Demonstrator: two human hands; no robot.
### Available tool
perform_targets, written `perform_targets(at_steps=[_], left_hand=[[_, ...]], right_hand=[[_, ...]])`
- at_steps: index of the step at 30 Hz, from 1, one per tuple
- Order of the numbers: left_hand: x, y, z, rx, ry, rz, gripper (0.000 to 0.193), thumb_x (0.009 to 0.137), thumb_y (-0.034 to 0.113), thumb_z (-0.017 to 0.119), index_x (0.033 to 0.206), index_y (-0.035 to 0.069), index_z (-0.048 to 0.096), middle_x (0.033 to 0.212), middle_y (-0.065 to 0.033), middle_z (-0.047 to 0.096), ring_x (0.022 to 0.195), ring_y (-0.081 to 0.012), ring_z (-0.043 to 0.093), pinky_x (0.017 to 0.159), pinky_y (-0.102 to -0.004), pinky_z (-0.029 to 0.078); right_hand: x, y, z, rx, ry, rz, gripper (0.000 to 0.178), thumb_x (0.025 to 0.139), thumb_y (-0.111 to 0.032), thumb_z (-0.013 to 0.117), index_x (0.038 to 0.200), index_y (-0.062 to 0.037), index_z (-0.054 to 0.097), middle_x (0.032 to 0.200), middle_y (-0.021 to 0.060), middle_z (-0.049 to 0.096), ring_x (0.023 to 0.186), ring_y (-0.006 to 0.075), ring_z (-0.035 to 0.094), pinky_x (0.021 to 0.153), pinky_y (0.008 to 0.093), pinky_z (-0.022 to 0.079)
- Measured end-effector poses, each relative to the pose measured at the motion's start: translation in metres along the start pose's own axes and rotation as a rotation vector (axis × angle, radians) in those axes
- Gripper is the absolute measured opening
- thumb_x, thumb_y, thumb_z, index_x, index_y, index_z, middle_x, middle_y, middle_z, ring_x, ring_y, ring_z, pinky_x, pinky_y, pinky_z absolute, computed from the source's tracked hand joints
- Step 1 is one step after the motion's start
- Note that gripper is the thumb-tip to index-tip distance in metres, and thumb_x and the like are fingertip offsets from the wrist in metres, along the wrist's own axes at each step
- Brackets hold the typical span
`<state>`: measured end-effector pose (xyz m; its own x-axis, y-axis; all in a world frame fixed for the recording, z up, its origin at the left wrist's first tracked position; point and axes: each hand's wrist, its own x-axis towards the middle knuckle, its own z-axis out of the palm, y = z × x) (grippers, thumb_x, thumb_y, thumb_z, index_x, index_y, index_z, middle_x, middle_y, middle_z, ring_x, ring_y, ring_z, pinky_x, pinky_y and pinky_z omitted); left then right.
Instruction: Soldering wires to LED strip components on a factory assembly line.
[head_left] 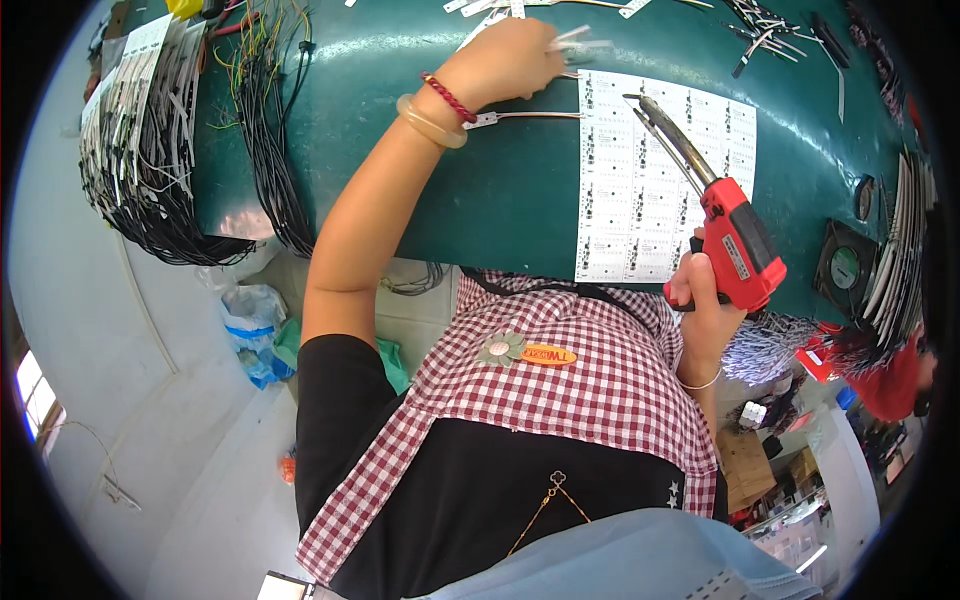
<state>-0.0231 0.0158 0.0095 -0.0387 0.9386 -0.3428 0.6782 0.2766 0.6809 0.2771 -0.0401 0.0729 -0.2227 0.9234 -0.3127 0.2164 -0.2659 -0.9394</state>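
Observation:
My right hand point(707, 295) grips a red and black soldering gun point(738, 248), its fingers wrapped round the handle. The gun's metal tip points up and left over a white sheet of small printed circuit boards point(610, 225), which lies near the bench's front edge. Just beyond the sheet's upper left corner, my left hand point(510, 62) is closed on thin white wires point(585, 44), whose ends stick out to the right and are slightly blurred. Below that hand, a wire with a small white tag-like piece point(482, 120) runs to the sheet's left edge.
Black cable bundles point(270, 150) and a thick stack of wired white strips point(135, 130) hang at the left of the green bench point(480, 200). Loose wire pieces point(768, 35) lie at the far right. A black fan point(845, 268) and a bundle of pale wires point(897, 260) sit at the right edge.

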Motion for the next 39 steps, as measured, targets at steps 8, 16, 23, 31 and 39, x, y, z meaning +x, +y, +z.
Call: perform_targets(at_steps=[8,16,23,31,39], left_hand=[[-0.041,0.033,-0.024,-0.267,0.562,0.249,0.019,0.094,0.02,0.046,0.1,0.002,0.048,0.079,-0.0148,0.062,0.068,-0.027,0.063,0.057,-0.0347,0.046],[-0.056,0.025,0.032,-0.209,0.062,-0.038,0.022,0.077,0.016,0.056,0.064,-0.001,0.059,0.054,-0.0082,0.06,0.049,-0.0206,0.057,0.053,-0.032,0.046],[-0.047,0.019,0.048,-0.093,0.126,-0.069,0.022,0.077,0.017,0.055,0.071,-0.004,0.061,0.055,-0.0071,0.06,0.044,-0.0138,0.054,0.046,-0.027,0.044],[-0.047,0.019,0.048,-0.061,0.204,0.018,0.023,0.076,0.017,0.056,0.065,-0.003,0.06,0.051,-0.0079,0.058,0.042,-0.017,0.052,0.047,-0.0293,0.044],[-0.042,0.018,0.047,-0.062,0.188,0.007,0.023,0.076,0.018,0.058,0.064,-0.002,0.06,0.049,-0.0093,0.056,0.042,-0.0183,0.053,0.047,-0.0303,0.044]], right_hand=[[-0.014,0.007,-0.012,0.108,0.017,0.003,0.025,0.086,-0.005,0.051,0.108,0.0055,0.048,0.059,0.0041,0.047,0.046,0.0077,0.04,0.045,0.0234,0.037],[-0.022,0.031,-0.023,0.021,-0.118,0.083,0.026,0.086,-0.008,0.053,0.108,0.005,0.049,0.061,0.0033,0.047,0.048,0.0077,0.04,0.047,0.0236,0.038],[-0.014,0.037,-0.01,-0.016,-0.16,0.086,0.026,0.088,-0.007,0.053,0.11,0.0056,0.05,0.062,0.0017,0.049,0.05,0.007,0.042,0.049,0.0223,0.037],[-0.008,0.038,0.002,0.033,-0.088,0.082,0.016,0.08,-0.01,0.067,0.092,-0.0019,0.059,0.067,-0.0031,0.055,0.053,0.0034,0.047,0.047,0.0191,0.035],[-0.01,0.046,-0.001,-0.058,-0.066,0.015,0.019,0.081,-0.01,0.067,0.094,-0.0014,0.058,0.068,-0.0022,0.056,0.056,0.0051,0.049,0.05,0.02,0.037]])
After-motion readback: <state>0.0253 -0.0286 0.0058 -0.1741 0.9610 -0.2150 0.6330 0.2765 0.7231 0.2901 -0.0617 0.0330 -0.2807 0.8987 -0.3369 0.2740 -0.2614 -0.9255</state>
